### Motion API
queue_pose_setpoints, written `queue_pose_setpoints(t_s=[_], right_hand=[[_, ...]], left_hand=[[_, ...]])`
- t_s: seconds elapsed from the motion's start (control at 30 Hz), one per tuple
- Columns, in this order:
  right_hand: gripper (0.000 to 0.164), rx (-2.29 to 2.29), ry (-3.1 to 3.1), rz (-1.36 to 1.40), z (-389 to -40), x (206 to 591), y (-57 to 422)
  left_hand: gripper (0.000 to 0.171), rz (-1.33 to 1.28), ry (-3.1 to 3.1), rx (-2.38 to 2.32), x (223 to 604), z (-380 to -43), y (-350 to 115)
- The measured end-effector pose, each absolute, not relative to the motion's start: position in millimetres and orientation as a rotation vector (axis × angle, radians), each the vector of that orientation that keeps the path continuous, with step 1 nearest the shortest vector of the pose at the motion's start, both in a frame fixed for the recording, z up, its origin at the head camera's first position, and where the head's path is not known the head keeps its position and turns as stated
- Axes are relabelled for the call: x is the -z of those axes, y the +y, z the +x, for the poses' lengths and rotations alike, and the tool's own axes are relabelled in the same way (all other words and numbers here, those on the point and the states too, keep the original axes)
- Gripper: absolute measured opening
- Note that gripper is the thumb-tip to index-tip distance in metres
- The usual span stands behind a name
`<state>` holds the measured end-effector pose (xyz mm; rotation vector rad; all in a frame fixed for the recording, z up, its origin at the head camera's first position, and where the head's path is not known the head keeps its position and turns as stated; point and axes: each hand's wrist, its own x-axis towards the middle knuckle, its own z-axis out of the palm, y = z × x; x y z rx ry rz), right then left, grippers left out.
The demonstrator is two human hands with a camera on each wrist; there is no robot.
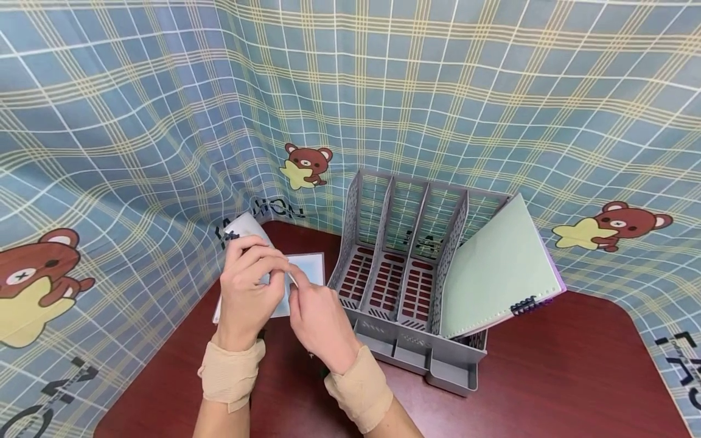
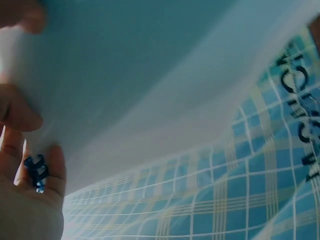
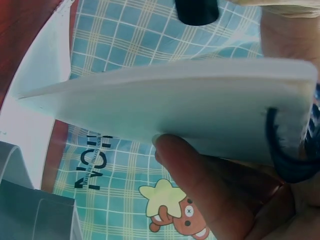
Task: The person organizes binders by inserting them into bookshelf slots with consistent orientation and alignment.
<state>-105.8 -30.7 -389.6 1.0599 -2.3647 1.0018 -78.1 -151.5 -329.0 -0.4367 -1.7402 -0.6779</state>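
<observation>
A ring-bound notebook (image 1: 243, 225) with pale, bluish covers is held up at the left of the table. My left hand (image 1: 249, 283) grips it with bent fingers near its dark rings (image 2: 37, 172). Beside it my right hand (image 1: 323, 319) reaches in from the right, index finger stretched toward the left fingertips; both hands hide much of the notebook. The right wrist view shows the notebook's pale cover (image 3: 190, 110) nearly edge-on, a finger (image 3: 187, 162) pressed against it. A light blue-and-white sheet or cover (image 1: 309, 274) shows behind the hands.
A grey desk file rack (image 1: 402, 322) with several upright slots and small front bins stands to the right. A green ring-bound notebook (image 1: 498, 271) leans in its rightmost slot, sticking out. Plaid cloth (image 1: 383, 109) hangs behind and along the left of the dark red table (image 1: 558, 365).
</observation>
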Motion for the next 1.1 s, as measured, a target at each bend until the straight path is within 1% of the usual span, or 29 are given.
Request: queue_pose_setpoints(t_s=[0.13, 0.33, 0.53, 0.7, 0.93, 1.1], right_hand=[[0.04, -1.021, -2.359, 1.068, -106, 391, -30], [0.035, -1.11, -2.293, 1.048, -109, 391, -25], [0.033, -1.262, -2.202, 0.974, -110, 383, -13], [0.033, -1.387, -2.164, 0.875, -109, 375, 1], [0.029, -1.431, -2.086, 0.774, -112, 369, 20], [0.024, -1.39, -1.981, 0.716, -117, 364, 38]], left_hand=[[0.034, -0.475, -1.733, 0.7, 325, -76, -149], [0.042, -0.52, -1.587, 0.701, 323, -76, -142], [0.041, -0.364, -1.365, 0.748, 314, -73, -136], [0.04, -0.239, -1.34, 0.813, 307, -73, -132], [0.035, -0.112, -1.271, 0.884, 309, -85, -126], [0.036, -0.045, -1.288, 0.936, 313, -93, -126]])
